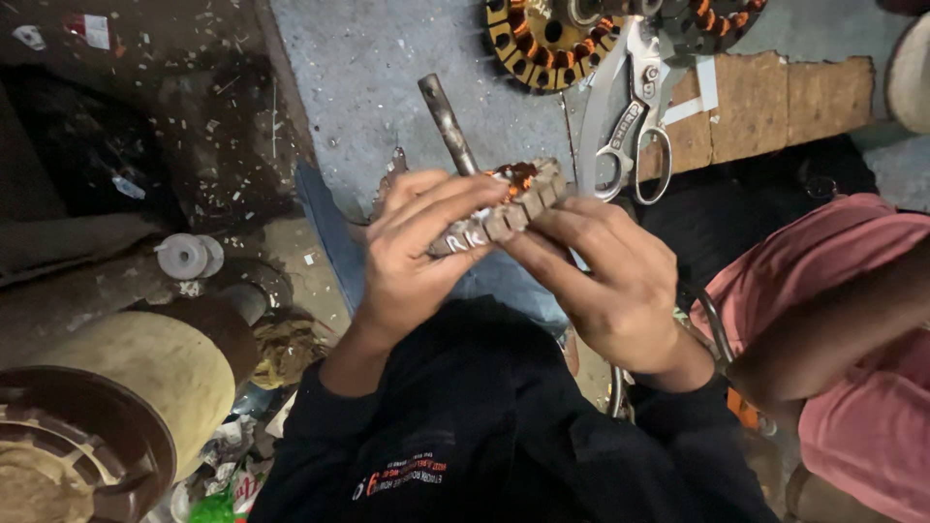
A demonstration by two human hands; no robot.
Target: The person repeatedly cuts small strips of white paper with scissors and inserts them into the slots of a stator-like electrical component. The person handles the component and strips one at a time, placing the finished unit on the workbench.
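Black sleeves (pixel 484 426) fill the near edge, leading up to both hands at the middle of the view. Left hand (pixel 412 252) has its grip pressed around the near left side of a small motor stator (pixel 509 208), fingers curled over its top. Right hand (pixel 610 276) pinches the stator's right end, fingertips on the slotted metal edge. That stator is held in the air between the two hands, tilted, with orange copper winding showing at its upper side and a metal shaft (pixel 446 121) sticking up and to the far left out of it.

Near left, a round dark brown bowl (pixel 145 436) sits at the corner; what it holds is too dim to tell. Beside it lies a pale yellowish drum (pixel 165 373), and a bit farther a small white spool (pixel 186 257) rests on the dirty floor (pixel 407 68).

At the right, another person's arm in a pink sleeve (pixel 852 320) reaches in, close to the right wrist but apart from the stator.

Farther off, just beyond the hands, silver scissors (pixel 630 107) lie on the floor, tips pointing away, partly across a flat piece of cardboard (pixel 775 102). At the far edge lies a large round stator (pixel 552 34) with orange coils, its rim touching the scissors' blades.
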